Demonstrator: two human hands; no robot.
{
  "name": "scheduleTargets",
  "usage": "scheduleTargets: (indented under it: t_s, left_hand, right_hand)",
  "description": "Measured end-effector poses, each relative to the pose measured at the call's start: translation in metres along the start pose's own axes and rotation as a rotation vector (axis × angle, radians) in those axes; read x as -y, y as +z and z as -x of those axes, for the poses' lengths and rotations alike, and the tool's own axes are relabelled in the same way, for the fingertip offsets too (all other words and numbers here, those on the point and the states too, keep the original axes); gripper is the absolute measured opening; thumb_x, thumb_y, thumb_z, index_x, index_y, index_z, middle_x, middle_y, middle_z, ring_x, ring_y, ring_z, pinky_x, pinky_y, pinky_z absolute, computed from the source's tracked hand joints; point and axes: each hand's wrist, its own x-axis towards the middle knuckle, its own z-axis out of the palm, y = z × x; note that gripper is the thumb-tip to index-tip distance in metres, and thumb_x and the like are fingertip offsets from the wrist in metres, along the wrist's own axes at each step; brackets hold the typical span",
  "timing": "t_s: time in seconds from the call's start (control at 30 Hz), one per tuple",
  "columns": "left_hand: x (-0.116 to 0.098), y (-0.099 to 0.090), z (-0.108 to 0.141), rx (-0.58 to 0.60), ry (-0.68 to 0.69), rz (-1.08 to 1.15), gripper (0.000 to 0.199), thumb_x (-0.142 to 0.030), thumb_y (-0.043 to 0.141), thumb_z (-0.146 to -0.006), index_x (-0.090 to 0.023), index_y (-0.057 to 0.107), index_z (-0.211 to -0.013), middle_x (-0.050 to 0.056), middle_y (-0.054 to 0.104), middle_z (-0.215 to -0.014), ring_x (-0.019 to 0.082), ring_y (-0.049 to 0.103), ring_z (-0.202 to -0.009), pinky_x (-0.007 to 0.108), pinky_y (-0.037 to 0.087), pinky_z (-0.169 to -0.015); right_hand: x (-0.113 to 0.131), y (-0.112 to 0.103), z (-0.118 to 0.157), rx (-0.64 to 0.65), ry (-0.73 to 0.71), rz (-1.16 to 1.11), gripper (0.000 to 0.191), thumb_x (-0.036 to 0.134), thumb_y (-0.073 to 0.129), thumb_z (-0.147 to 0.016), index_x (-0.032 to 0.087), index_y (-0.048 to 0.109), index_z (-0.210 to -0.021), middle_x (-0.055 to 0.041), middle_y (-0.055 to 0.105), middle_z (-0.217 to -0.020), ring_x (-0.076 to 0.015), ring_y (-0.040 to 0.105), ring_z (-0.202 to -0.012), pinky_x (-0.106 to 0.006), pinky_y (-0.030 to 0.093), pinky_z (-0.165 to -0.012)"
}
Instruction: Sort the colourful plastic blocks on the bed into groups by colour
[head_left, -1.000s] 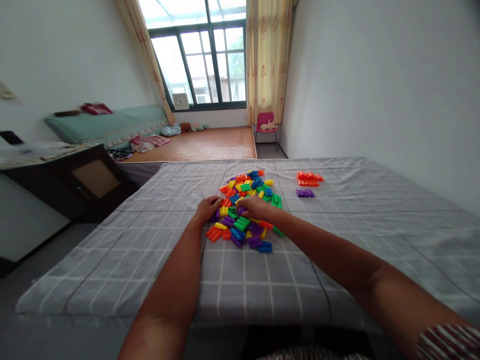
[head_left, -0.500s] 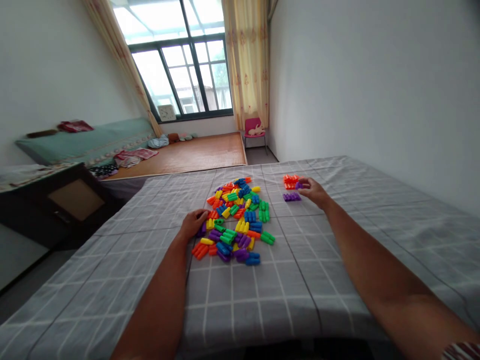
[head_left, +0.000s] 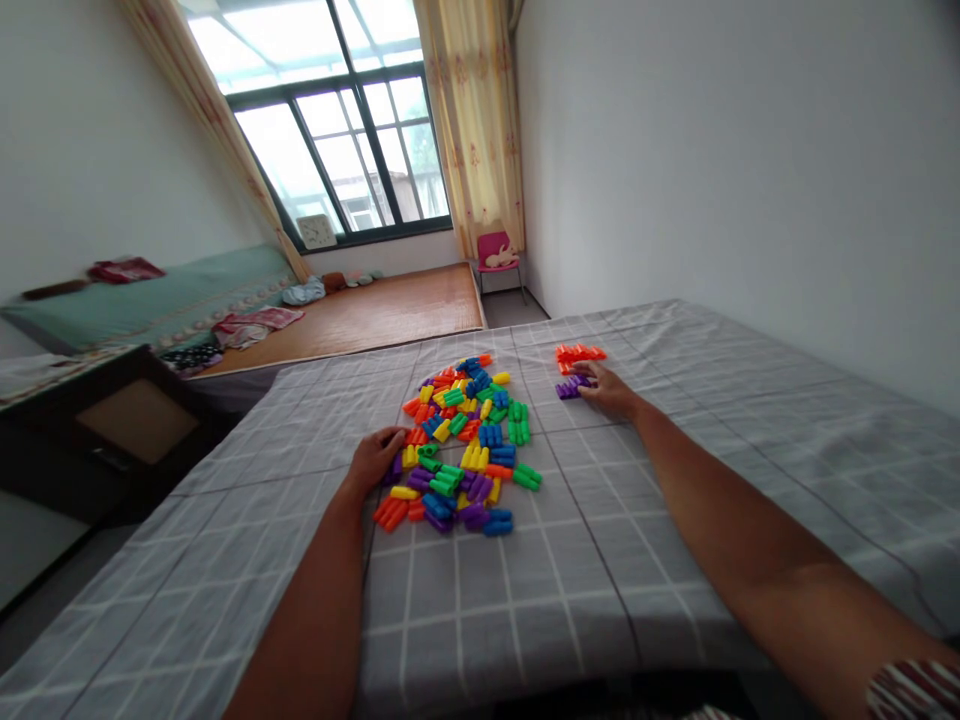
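Note:
A loose pile of red-orange, yellow, green, blue and purple plastic pieces (head_left: 475, 458) lies on the grey checked cloth. My left hand (head_left: 376, 455) rests at the pile's left edge, fingers together near orange and purple pieces; what they hold, if anything, is hidden. Right of the pile, my right hand (head_left: 606, 390) has its fingers closed on a purple piece at the right end of a short purple row (head_left: 568, 388). Just behind that row is a group of orange pieces (head_left: 576, 354), close to my right fingertips.
The checked cloth (head_left: 570, 570) covers the wide surface before me. A dark cabinet (head_left: 112, 430) stands at the left. Beyond are a bed with a brown mat (head_left: 397, 305), a pink chair (head_left: 493, 246) and a window. A white wall runs along the right.
My right hand has moved down from beside the orange group to the purple row, bringing the purple piece there. My left hand stays at the pile's edge. The view has shifted slightly.

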Motion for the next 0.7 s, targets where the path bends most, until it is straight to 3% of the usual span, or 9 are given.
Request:
scheduleTargets:
  t_s: [0.23,0.47,0.7]
  left_hand:
    - [0.0054,0.0018,-0.0020,-0.007,0.004,0.003,0.058,-0.064,0.051,-0.076,-0.016,0.074,-0.101,0.005,0.075,-0.090,0.022,0.066,-0.083,0.028,0.048,-0.071]
    - [0.0038,0.0027,-0.0004,-0.014,-0.011,0.071,0.060,-0.065,0.053,-0.074,-0.015,0.074,-0.099,0.006,0.075,-0.090,0.023,0.066,-0.082,0.028,0.049,-0.072]
    - [0.0036,0.0022,-0.0008,-0.013,0.023,0.024,0.058,-0.062,0.051,-0.077,-0.014,0.074,-0.099,0.006,0.075,-0.090,0.022,0.066,-0.082,0.028,0.049,-0.071]
  right_hand:
    - [-0.0013,-0.0052,0.0045,-0.012,-0.025,0.048,0.043,0.023,0.067,-0.066,0.019,0.060,-0.108,-0.0136,0.064,-0.121,-0.0273,0.060,-0.114,-0.051,0.043,-0.102]
    - [-0.0028,-0.0059,0.0078,0.003,-0.019,-0.069,0.045,0.026,0.070,-0.065,0.021,0.060,-0.108,-0.0110,0.065,-0.121,-0.0256,0.058,-0.118,-0.048,0.042,-0.104]
    - [-0.0065,-0.0074,0.0086,0.028,-0.038,-0.050,0.050,0.025,0.071,-0.065,0.020,0.061,-0.114,-0.0096,0.066,-0.122,-0.0228,0.061,-0.111,-0.044,0.043,-0.103]
